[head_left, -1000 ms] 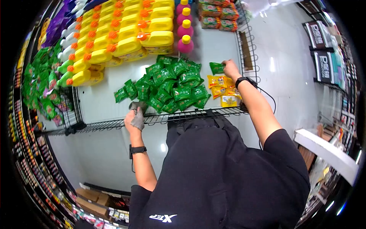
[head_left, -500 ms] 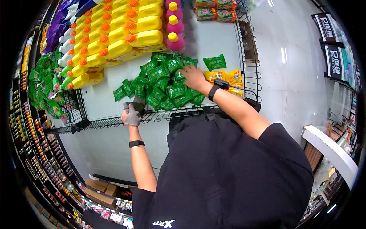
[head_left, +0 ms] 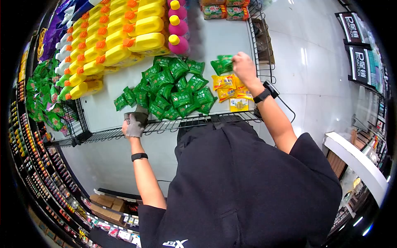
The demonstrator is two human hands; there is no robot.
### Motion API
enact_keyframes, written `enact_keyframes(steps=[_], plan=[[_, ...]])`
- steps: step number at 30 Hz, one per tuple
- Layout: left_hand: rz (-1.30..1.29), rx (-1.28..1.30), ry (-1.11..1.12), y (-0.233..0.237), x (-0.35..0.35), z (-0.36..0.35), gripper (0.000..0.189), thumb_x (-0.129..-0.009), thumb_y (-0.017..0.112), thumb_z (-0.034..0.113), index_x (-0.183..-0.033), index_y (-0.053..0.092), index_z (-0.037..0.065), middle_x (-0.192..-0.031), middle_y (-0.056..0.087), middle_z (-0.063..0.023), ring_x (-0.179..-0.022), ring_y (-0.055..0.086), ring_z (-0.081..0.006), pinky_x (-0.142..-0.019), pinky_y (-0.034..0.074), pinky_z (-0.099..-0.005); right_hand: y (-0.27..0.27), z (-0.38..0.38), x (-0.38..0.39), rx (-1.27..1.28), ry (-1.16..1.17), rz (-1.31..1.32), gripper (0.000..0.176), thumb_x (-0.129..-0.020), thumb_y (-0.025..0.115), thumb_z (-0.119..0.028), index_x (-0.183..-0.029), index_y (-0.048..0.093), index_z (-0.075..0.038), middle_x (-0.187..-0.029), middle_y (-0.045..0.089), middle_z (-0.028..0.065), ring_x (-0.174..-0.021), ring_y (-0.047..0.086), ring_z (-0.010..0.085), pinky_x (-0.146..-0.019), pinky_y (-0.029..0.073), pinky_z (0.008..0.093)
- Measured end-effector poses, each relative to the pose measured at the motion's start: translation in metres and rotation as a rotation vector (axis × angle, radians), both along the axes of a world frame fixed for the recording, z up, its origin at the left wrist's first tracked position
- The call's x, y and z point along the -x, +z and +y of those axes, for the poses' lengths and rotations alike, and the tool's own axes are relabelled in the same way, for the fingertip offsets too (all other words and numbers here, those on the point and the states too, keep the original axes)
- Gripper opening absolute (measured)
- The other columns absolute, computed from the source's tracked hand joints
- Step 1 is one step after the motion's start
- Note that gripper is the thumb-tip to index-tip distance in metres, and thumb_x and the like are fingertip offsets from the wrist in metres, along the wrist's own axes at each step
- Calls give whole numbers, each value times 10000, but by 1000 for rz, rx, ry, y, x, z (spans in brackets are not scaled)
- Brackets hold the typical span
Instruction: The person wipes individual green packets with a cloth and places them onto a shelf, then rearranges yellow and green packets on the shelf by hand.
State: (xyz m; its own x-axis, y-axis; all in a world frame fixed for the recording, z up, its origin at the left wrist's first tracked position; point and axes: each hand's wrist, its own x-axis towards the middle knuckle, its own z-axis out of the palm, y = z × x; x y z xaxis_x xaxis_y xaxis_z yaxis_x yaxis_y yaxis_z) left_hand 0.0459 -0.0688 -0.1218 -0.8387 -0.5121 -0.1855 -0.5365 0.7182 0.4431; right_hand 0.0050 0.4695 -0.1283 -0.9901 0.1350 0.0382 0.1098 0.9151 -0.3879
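My right hand is closed on the end of a green wrapped soap packet, above another green packet lying on the white shelf. Just below that hand lie several yellow packets. To its left spreads a loose heap of green packets. My left hand, partly covered in grey fabric, is closed around a dark grey cloth at the wire front edge, beside the heap's lower left. Its fingertips are partly hidden.
Rows of yellow bottles with orange caps stand at the upper left, with pink bottles beside them. Bundled packs sit at the back right. A black wire rail edges the shelf. Green bags hang at far left.
My right hand has moved right and up from the heap, and now carries a green packet to the one lying alone. My left hand keeps its place at the shelf edge; the view has shifted slightly.
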Motion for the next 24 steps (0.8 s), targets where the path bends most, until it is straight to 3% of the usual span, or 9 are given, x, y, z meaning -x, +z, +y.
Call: enact_keyframes(steps=[2,5,6,10,12,15,17,19,24], plan=[[-6,-113,17,0,0,-3,501,-863,671,508,-853,691,8,-749,696,-181,-658,650,-328,-652,515,-439,-11,21,-11,-52,-129,83,74,-830,582,-63,-863,640,-30,-933,603,156,-936,600,355,-849,513,441],[-87,-16,59,14,4,8,503,-858,673,516,-848,695,14,-747,697,-175,-646,643,-325,-641,513,-431,-52,41,-26,-188,-198,-34,129,-860,556,-66,-942,649,-32,-1040,587,172,-1036,572,351,-886,509,444],[-99,-45,108,4,5,1,510,-854,679,516,-831,688,7,-730,692,-172,-625,637,-318,-630,509,-423,-84,46,-29,-102,-373,-135,183,-884,529,-66,-1015,653,-33,-1114,563,176,-1097,543,360,-902,516,445],[-48,-162,122,-8,1,-7,513,-858,674,504,-807,676,-6,-684,680,-157,-590,618,-293,-608,504,-424,-27,8,-28,-332,-289,-330,234,-852,571,-70,-1072,647,-44,-1129,556,178,-1095,544,388,-886,530,441],[-42,-85,34,30,3,21,509,-861,675,490,-733,620,0,-617,643,-131,-553,599,-278,-586,501,-415,-7,-19,-16,-248,-105,-249,271,-820,588,-61,-1086,643,-63,-1150,563,168,-1104,553,371,-884,532,436],[-49,-21,4,23,3,17,539,-862,678,505,-681,551,13,-582,601,-113,-522,578,-230,-551,485,-403,-24,-71,-5,39,290,-131,368,-762,608,-45,-1124,632,-102,-1171,593,128,-1115,578,325,-884,532,422],[-87,-44,31,38,4,27,533,-856,671,511,-716,591,3,-639,634,-158,-586,614,-289,-612,498,-428,-37,-106,-4,90,593,-45,391,-759,604,-44,-1141,633,-123,-1167,618,89,-1126,589,286,-905,523,411],[-123,-30,27,-1,2,-3,518,-849,666,509,-781,647,-4,-725,671,-198,-670,640,-356,-682,506,-456,-52,-128,-7,77,764,57,404,-759,612,-65,-1156,632,-140,-1133,629,65,-1106,598,275,-882,523,399],[-103,4,-11,18,1,15,517,-843,667,506,-833,667,-11,-771,689,-208,-690,646,-373,-685,513,-457,-50,-132,-3,-9,761,-50,426,-717,664,-49,-1132,609,-128,-1056,617,44,-1046,597,266,-798,517,387]])
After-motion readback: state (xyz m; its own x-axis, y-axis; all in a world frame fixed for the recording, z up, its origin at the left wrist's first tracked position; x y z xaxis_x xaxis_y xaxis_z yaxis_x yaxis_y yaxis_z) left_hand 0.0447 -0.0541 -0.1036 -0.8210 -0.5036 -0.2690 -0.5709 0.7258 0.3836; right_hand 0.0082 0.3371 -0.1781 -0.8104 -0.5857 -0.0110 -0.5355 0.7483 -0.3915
